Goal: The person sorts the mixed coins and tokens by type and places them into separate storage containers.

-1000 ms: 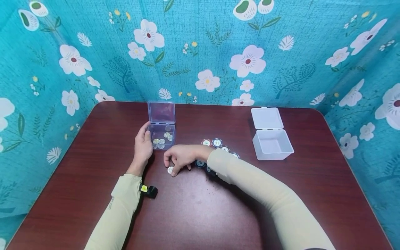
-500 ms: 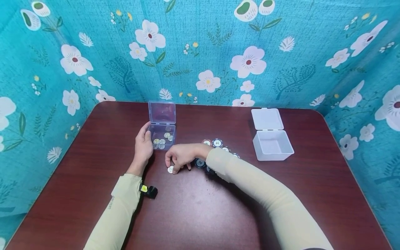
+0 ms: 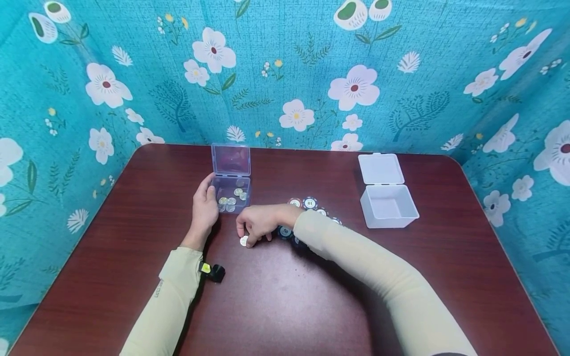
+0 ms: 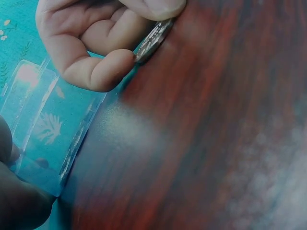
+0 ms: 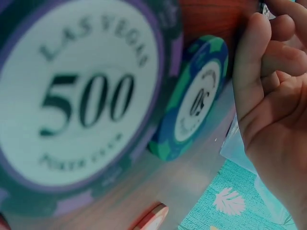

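My left hand (image 3: 205, 205) grips the left side of a clear plastic box (image 3: 226, 187), whose hinged lid stands raised. Several silvery coins (image 3: 231, 201) lie inside it. Just in front of the box, my right hand (image 3: 260, 220) pinches a silvery coin (image 3: 244, 241) at the tabletop. In the left wrist view that coin (image 4: 154, 40) is tilted on edge between thumb and finger. The left fingers at that view's edge are dark and partly cut off. In the right wrist view the coin is almost wholly hidden.
Several poker chips (image 3: 309, 203) lie right of the right hand, partly under its forearm. Close to the right wrist camera are a 500 chip (image 5: 86, 96) and a 50 chip (image 5: 196, 105). A white lidded box (image 3: 389, 206) stands raised-lid at the right of the brown table (image 3: 285, 306).
The right hand stays at nearly the same spot, its fingers drawing in slightly around the coin, which shifts a touch to the right. The left hand and box have not moved.
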Demonstrator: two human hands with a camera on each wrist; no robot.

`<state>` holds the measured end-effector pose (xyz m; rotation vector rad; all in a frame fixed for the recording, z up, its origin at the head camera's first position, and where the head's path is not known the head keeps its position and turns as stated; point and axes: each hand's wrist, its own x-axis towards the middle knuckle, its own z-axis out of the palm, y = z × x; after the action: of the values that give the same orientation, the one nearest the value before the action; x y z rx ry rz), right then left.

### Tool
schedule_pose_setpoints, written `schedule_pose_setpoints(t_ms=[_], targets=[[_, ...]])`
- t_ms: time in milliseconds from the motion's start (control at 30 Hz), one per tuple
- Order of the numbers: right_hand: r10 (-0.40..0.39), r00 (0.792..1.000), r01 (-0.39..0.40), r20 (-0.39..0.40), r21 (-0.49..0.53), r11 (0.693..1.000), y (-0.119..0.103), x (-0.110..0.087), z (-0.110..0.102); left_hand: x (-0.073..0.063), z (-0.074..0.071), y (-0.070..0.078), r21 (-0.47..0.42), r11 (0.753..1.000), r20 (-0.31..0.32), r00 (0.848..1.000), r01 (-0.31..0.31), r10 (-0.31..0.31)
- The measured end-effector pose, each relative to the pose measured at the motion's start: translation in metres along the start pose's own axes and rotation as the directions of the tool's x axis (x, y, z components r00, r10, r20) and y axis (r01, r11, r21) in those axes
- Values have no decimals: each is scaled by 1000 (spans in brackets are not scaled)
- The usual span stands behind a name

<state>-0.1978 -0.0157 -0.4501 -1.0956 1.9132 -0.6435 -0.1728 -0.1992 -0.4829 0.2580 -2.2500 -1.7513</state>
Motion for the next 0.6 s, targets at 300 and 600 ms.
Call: schedule_pose_setpoints(t_ms=[300,600], targets=[[-15,1000,14,-23,-65,998,-3,-2,3,-1,1,0,0,1000,1,1000,9,-9],[-51,998,44,-48,-145,988,-5,-5,4,0,1,1,4,1000,-2,1000,15,-14]])
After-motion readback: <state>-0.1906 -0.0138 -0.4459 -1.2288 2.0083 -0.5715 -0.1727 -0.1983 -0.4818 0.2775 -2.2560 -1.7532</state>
